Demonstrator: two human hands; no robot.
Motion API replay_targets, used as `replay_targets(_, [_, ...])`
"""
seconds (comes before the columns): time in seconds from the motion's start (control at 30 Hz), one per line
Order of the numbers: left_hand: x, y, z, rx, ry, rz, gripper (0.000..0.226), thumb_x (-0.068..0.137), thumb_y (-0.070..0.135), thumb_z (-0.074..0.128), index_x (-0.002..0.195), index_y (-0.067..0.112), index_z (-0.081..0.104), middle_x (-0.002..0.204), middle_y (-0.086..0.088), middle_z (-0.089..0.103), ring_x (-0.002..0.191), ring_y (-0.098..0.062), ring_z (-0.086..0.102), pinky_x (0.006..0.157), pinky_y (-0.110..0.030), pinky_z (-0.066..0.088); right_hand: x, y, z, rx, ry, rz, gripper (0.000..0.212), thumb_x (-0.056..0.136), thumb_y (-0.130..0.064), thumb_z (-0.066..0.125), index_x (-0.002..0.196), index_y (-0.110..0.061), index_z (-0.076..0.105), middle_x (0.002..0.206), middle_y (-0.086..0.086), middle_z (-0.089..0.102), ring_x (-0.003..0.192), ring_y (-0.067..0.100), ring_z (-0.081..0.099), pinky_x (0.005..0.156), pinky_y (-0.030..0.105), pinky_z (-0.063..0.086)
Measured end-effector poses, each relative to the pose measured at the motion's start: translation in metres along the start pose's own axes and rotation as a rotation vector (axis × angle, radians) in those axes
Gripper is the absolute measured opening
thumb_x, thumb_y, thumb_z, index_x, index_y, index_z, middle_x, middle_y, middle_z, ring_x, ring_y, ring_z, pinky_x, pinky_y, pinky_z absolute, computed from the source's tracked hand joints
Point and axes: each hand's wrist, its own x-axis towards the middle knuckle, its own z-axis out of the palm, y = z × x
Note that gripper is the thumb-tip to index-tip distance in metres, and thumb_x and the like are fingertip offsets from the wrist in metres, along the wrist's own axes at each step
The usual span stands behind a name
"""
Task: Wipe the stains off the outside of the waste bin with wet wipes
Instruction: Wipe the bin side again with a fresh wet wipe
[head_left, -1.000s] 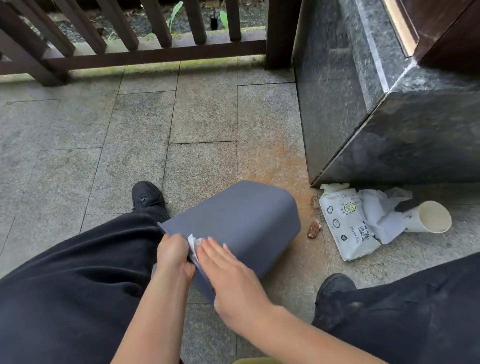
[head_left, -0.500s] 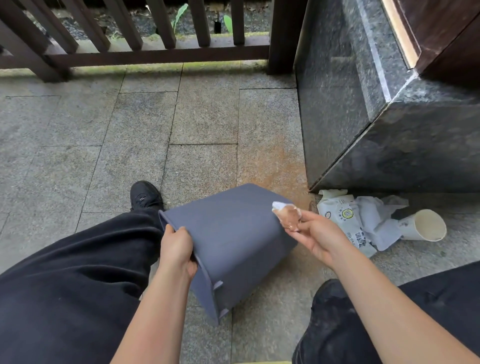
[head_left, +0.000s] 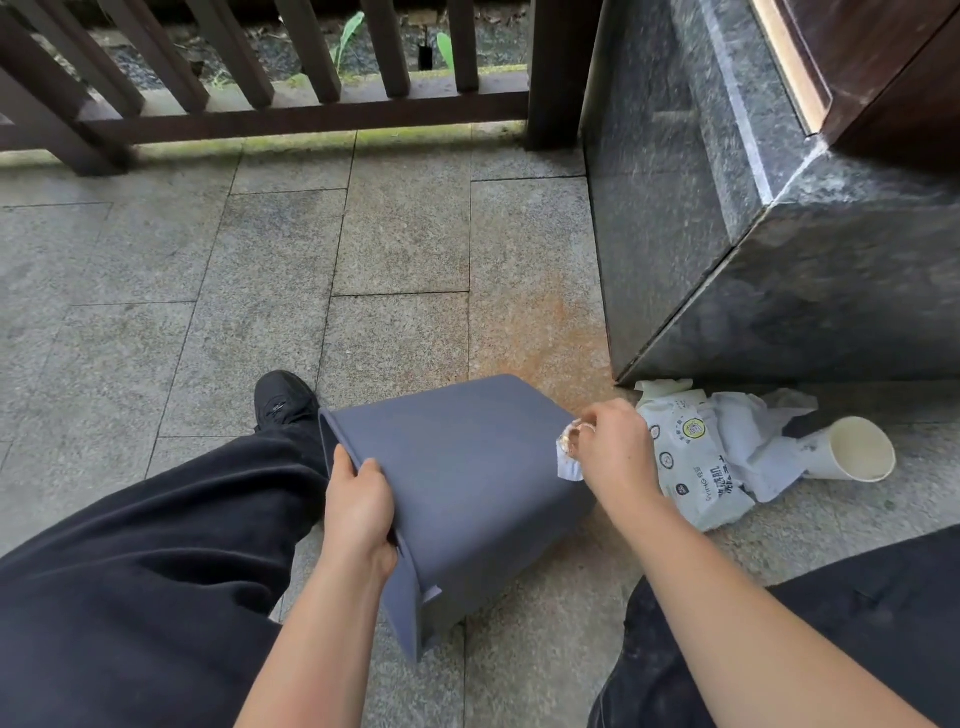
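Note:
A grey-blue waste bin (head_left: 467, 483) lies tipped on its side on the stone floor, its open rim toward me. My left hand (head_left: 358, 512) grips that rim at the near left. My right hand (head_left: 615, 449) pinches a small soiled wet wipe (head_left: 569, 457) at the bin's far right edge, near its base. A white pack of wet wipes (head_left: 691, 462) lies on the floor just right of that hand.
Crumpled used wipes (head_left: 753, 436) and a tipped paper cup (head_left: 852, 449) lie beside the pack. A dark granite block (head_left: 753, 249) rises at the right, a wooden railing (head_left: 291, 111) at the back. My black-trousered legs and a black shoe (head_left: 283, 402) flank the bin.
My right hand left the bin's rim, where it pressed the wipe, and now holds the bunched wipe at the bin's far right edge. My left hand stayed on the rim.

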Motion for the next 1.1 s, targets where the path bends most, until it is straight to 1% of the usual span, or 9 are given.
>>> replay_targets(0.17, [-0.001, 0.002, 0.002, -0.022, -0.013, 0.002, 0.041, 0.100, 0.002, 0.033, 0.127, 0.023, 0.056, 0.113, -0.007, 0.071, 0.098, -0.028, 0.070, 0.084, -0.054, 0.056, -0.036, 0.016, 0.024, 0.127, -0.034, 0.018, 0.044, 0.104, -0.030, 0.040, 0.142, -0.014, 0.053, 0.153, 0.006, 0.042, 0.137, 0.029, 0.039, 0.111, 0.038, 0.032])
replay_targets(0.3, [-0.002, 0.002, 0.002, -0.010, -0.016, 0.019, 0.042, 0.100, 0.004, 0.034, 0.130, 0.025, 0.055, 0.112, -0.004, 0.072, 0.090, -0.021, 0.073, 0.077, -0.046, 0.060, -0.059, 0.008, 0.035, 0.152, -0.104, 0.002, 0.047, 0.106, -0.030, 0.028, 0.152, -0.021, 0.037, 0.163, -0.003, 0.022, 0.148, 0.021, 0.026, 0.117, 0.040, 0.028])
replay_targets(0.43, [0.001, 0.001, 0.001, 0.009, -0.012, 0.040, 0.039, 0.099, 0.004, 0.035, 0.123, 0.023, 0.059, 0.109, -0.007, 0.072, 0.089, -0.023, 0.071, 0.077, -0.043, 0.060, -0.103, -0.028, 0.044, 0.179, -0.098, -0.362, 0.048, 0.105, -0.016, 0.028, 0.152, -0.019, 0.037, 0.162, -0.006, 0.023, 0.151, 0.007, 0.008, 0.124, 0.038, 0.007])
replay_targets(0.63, [0.007, -0.003, -0.005, 0.030, 0.029, 0.018, 0.036, 0.098, 0.004, 0.035, 0.120, 0.021, 0.059, 0.109, -0.009, 0.072, 0.092, -0.026, 0.072, 0.080, -0.046, 0.059, -0.131, -0.040, 0.048, 0.231, -0.099, -0.725, 0.042, 0.105, -0.027, 0.034, 0.145, -0.026, 0.046, 0.154, -0.010, 0.041, 0.147, 0.009, 0.028, 0.123, 0.036, 0.010])
replay_targets(0.73, [0.007, -0.002, -0.007, 0.057, 0.054, 0.000, 0.039, 0.095, 0.002, 0.035, 0.117, 0.021, 0.060, 0.111, -0.009, 0.070, 0.095, -0.028, 0.069, 0.083, -0.050, 0.057, -0.088, -0.010, 0.045, 0.153, -0.011, -0.542, 0.043, 0.099, -0.010, 0.045, 0.140, -0.017, 0.054, 0.150, -0.004, 0.047, 0.144, 0.018, 0.036, 0.121, 0.044, 0.020])
replay_targets(0.8, [0.006, -0.001, -0.007, 0.063, 0.055, -0.004, 0.041, 0.094, 0.003, 0.034, 0.120, 0.022, 0.059, 0.112, -0.008, 0.070, 0.098, -0.029, 0.068, 0.086, -0.053, 0.055, -0.062, 0.014, 0.037, 0.139, -0.017, -0.267, 0.045, 0.103, -0.008, 0.040, 0.146, -0.019, 0.047, 0.155, -0.008, 0.035, 0.149, 0.015, 0.025, 0.123, 0.043, 0.017])
replay_targets(0.87, [0.009, 0.001, -0.004, 0.057, 0.050, 0.018, 0.042, 0.095, 0.003, 0.034, 0.123, 0.021, 0.059, 0.113, -0.008, 0.070, 0.099, -0.030, 0.069, 0.086, -0.054, 0.055, -0.055, 0.021, 0.035, 0.144, -0.007, -0.191, 0.048, 0.104, -0.006, 0.036, 0.149, -0.018, 0.041, 0.158, -0.007, 0.031, 0.150, 0.013, 0.019, 0.124, 0.040, 0.013])
replay_targets(0.97, [0.016, 0.002, 0.000, 0.066, 0.066, 0.028, 0.041, 0.094, 0.003, 0.035, 0.123, 0.018, 0.059, 0.112, -0.009, 0.070, 0.095, -0.026, 0.070, 0.083, -0.050, 0.057, -0.085, -0.010, 0.041, 0.157, 0.026, -0.417, 0.054, 0.094, 0.004, 0.040, 0.145, -0.009, 0.047, 0.153, 0.001, 0.040, 0.147, 0.022, 0.030, 0.123, 0.044, 0.016])
replay_targets(1.1, [0.018, 0.001, -0.004, 0.115, 0.070, 0.030, 0.035, 0.093, 0.003, 0.035, 0.112, 0.016, 0.062, 0.105, -0.012, 0.073, 0.087, -0.029, 0.072, 0.076, -0.048, 0.060, -0.147, -0.056, 0.055, 0.183, -0.049, -0.846, 0.049, 0.098, -0.014, 0.032, 0.145, -0.018, 0.045, 0.154, -0.002, 0.042, 0.147, 0.018, 0.030, 0.122, 0.047, 0.014])
